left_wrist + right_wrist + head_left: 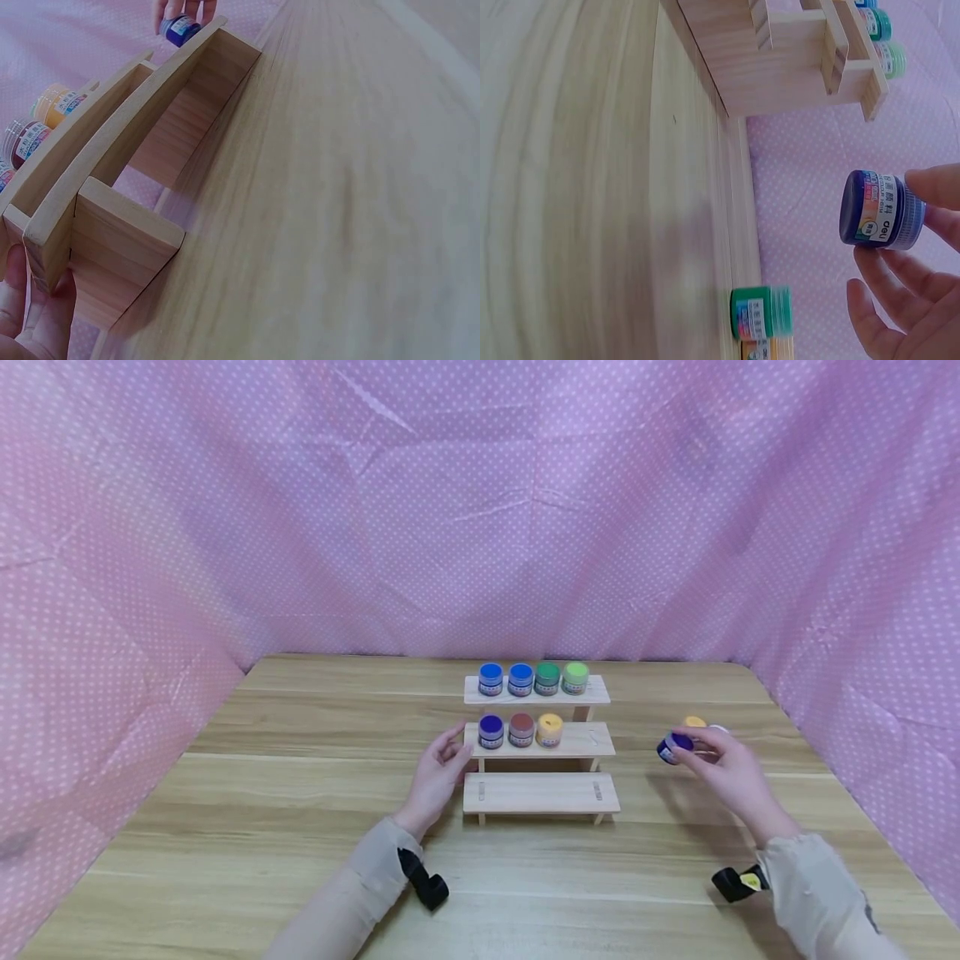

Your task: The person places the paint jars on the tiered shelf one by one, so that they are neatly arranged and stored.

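Observation:
My right hand [720,768] pinches a dark blue paint jar [874,210] by its lid end, held tilted above the table, right of a three-tier wooden display shelf [543,793]. My left hand [435,774] grips the shelf's left end, its thumb and fingers against the boards. On the top tier stand two blue jars, a green one and a light green jar [575,678]. The middle tier carries a purple jar [491,732], a brown jar [521,730] and a yellow jar [550,730] from left to right. The lowest board holds no jar.
Behind my right hand, partly hidden, an orange-yellow jar [695,722] and a pale lid show on the wooden table [315,727]. A green jar [761,313] stands there too in the right wrist view. Pink dotted cloth [480,527] surrounds the table.

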A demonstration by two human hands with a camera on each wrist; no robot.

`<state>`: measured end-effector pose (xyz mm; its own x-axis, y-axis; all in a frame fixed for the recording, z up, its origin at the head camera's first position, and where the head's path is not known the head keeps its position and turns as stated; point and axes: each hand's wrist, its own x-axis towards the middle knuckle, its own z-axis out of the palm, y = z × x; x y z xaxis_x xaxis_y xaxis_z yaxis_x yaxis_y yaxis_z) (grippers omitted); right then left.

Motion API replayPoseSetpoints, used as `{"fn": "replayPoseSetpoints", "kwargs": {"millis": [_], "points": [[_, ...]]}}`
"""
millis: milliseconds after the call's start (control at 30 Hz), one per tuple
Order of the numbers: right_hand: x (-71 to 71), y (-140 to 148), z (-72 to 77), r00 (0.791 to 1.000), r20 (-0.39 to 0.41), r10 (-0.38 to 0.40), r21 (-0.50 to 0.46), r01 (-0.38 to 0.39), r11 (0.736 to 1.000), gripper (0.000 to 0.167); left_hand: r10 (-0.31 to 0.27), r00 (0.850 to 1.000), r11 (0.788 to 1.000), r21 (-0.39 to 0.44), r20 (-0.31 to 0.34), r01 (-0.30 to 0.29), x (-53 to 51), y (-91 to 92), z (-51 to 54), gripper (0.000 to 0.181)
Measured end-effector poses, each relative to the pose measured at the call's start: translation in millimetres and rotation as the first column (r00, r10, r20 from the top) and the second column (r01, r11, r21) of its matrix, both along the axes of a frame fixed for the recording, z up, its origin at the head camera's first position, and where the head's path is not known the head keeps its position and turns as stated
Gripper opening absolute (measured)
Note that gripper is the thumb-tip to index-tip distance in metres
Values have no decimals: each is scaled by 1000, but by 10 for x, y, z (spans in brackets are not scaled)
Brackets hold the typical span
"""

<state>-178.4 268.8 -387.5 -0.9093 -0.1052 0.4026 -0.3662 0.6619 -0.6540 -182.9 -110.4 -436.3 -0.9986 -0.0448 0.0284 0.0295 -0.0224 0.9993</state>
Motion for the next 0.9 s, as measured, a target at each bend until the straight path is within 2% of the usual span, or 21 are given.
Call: {"fn": "replayPoseSetpoints", "kwargs": {"millis": [333, 567, 900], "points": [[6, -186, 14, 999, 37, 36, 6, -36, 999, 30, 10, 1000, 1000, -1, -12, -10, -17, 2, -27, 48], [-22, -309, -8, 997, 9, 72, 10, -72, 997, 28, 2, 999, 1000, 5, -48, -1, -1, 7, -23, 48], [-34, -426, 21, 996, -34, 86, -1, -87, 996, 29, 6, 999, 1000, 5, -34, -5, -6, 7, -13, 48]]}}
